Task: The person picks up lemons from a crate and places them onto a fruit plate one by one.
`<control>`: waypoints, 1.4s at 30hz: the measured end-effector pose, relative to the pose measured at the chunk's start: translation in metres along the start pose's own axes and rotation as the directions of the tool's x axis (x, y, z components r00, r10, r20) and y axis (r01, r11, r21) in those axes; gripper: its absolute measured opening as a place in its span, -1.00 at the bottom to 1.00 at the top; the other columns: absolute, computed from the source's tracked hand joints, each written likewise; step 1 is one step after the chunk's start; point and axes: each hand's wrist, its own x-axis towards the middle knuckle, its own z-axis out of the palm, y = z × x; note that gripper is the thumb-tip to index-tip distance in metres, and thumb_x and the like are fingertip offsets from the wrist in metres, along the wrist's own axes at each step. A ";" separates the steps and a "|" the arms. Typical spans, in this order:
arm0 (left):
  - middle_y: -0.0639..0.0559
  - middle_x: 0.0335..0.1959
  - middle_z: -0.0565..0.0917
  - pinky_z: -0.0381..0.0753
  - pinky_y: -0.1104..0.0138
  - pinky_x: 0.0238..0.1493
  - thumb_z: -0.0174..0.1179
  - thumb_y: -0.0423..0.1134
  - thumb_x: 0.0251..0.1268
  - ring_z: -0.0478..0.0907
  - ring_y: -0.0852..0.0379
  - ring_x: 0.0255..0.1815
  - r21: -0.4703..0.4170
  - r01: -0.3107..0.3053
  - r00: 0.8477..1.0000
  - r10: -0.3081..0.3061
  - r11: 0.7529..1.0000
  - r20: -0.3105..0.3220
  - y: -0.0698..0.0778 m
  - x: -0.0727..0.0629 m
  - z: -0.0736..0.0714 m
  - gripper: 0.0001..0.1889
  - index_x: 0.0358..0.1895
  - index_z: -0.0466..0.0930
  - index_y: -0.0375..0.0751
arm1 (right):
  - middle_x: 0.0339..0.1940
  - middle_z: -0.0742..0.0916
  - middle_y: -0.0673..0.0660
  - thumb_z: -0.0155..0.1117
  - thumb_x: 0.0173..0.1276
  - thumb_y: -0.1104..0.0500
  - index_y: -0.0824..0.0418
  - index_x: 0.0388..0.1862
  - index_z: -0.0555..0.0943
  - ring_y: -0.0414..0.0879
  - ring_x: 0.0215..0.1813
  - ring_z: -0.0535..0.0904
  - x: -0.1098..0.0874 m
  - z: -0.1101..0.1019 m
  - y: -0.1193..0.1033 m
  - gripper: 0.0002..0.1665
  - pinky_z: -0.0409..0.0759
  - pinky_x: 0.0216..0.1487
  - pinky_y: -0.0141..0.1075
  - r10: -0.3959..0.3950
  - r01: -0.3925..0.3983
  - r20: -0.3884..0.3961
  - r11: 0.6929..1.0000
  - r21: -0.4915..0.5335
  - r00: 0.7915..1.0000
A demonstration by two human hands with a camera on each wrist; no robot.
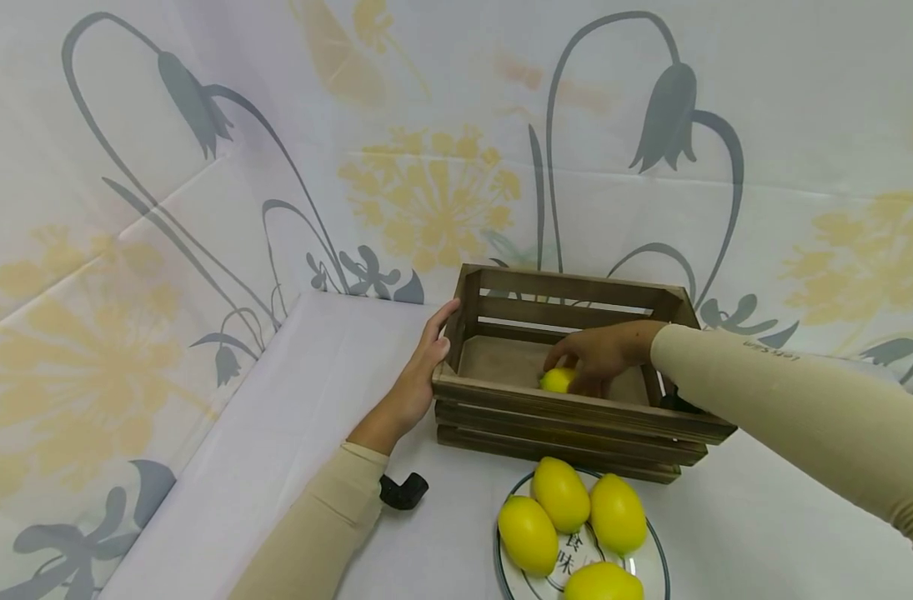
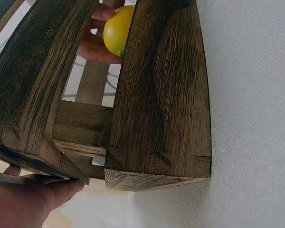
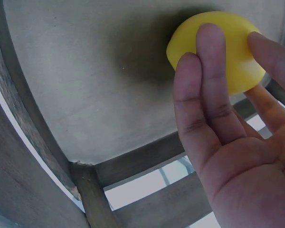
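Note:
A brown slatted wooden crate [image 1: 576, 412] stands on the white cloth. My right hand [image 1: 602, 354] reaches down inside it and holds a yellow lemon [image 1: 556, 381] between thumb and fingers. In the right wrist view the fingers lie along the lemon [image 3: 218, 52], close over the crate floor [image 3: 85, 80], with a shadow beside it. My left hand [image 1: 418, 371] rests against the outside of the crate's left end, fingers stretched along the panel and thumb near the rim. The left wrist view shows that hand [image 2: 28, 197] at the crate's end; the lemon [image 2: 118, 31] shows between slats.
In front of the crate is a round plate [image 1: 654, 567] with a dark rim and printed characters, bearing several lemons [image 1: 527, 533]. A black strap-like piece [image 1: 405, 492] shows by the left wrist. Behind the crate rises a floral cloth backdrop [image 1: 441, 100].

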 end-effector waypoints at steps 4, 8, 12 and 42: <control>0.20 0.65 -0.16 -0.27 -0.18 0.57 -0.41 0.02 0.59 -0.33 0.09 0.66 0.006 0.000 1.000 0.000 1.000 -0.007 0.001 0.000 0.001 -0.42 0.61 -0.12 0.22 | 0.40 0.44 0.43 0.21 0.49 0.20 0.22 0.48 0.32 -0.08 -0.20 0.70 -0.001 0.001 0.000 -0.37 0.72 -0.08 -0.20 -0.007 0.007 -0.013 1.000 -0.012 1.000; 0.17 0.65 -0.17 -0.27 -0.19 0.56 -0.41 0.01 0.59 -0.33 0.07 0.67 0.007 -0.010 1.000 0.010 1.000 -0.010 0.002 0.001 0.002 -0.41 0.62 -0.13 0.19 | 0.39 0.46 0.42 0.21 0.49 0.17 0.22 0.49 0.32 -0.08 -0.21 0.70 -0.002 0.001 0.001 -0.36 0.73 -0.09 -0.21 -0.003 0.003 -0.025 1.000 -0.012 1.000; 0.13 0.66 -0.18 -0.27 -0.21 0.56 -0.42 -0.02 0.58 -0.34 0.04 0.67 0.004 -0.010 1.000 0.010 1.000 -0.009 0.001 0.001 0.002 -0.41 0.62 -0.13 0.16 | 0.37 0.48 0.43 0.20 0.51 0.10 0.22 0.49 0.30 -0.06 -0.19 0.72 -0.001 0.001 0.003 -0.35 0.73 -0.08 -0.20 0.008 -0.008 -0.022 1.000 -0.007 1.000; 0.15 0.65 -0.16 -0.28 -0.17 0.57 -0.42 0.01 0.59 -0.32 0.06 0.67 0.006 -0.005 1.000 0.005 1.000 -0.016 -0.001 0.002 0.003 -0.42 0.62 -0.11 0.18 | 0.29 0.54 0.33 0.17 0.53 0.03 0.24 0.49 0.31 -0.07 -0.05 0.66 -0.013 -0.009 -0.001 -0.35 0.71 -0.01 -0.21 -0.055 0.043 -0.109 0.993 -0.114 0.993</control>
